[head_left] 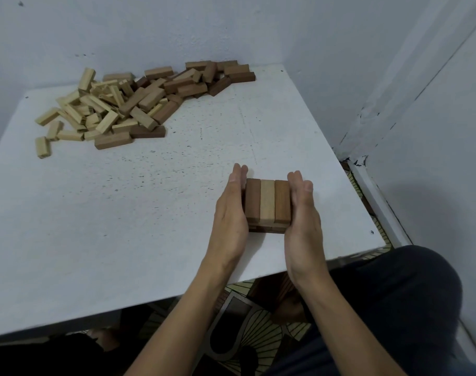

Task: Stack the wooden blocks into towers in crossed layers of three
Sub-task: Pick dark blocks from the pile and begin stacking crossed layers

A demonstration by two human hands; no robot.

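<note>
A short tower (267,203) of wooden blocks stands near the table's front right corner. Its top layer has three blocks side by side: brown, pale, brown. A crossed layer shows beneath it. My left hand (230,213) presses flat against the tower's left side with straight fingers. My right hand (302,213) presses flat against its right side. A large loose pile of blocks (128,101) lies at the far left and back of the table, pale ones to the left, darker brown ones to the right.
The white table (123,213) fills most of the view, with its front edge close to my body. Walls stand behind and to the right. A patterned floor and my dark-clothed knee (407,294) lie below the right front edge.
</note>
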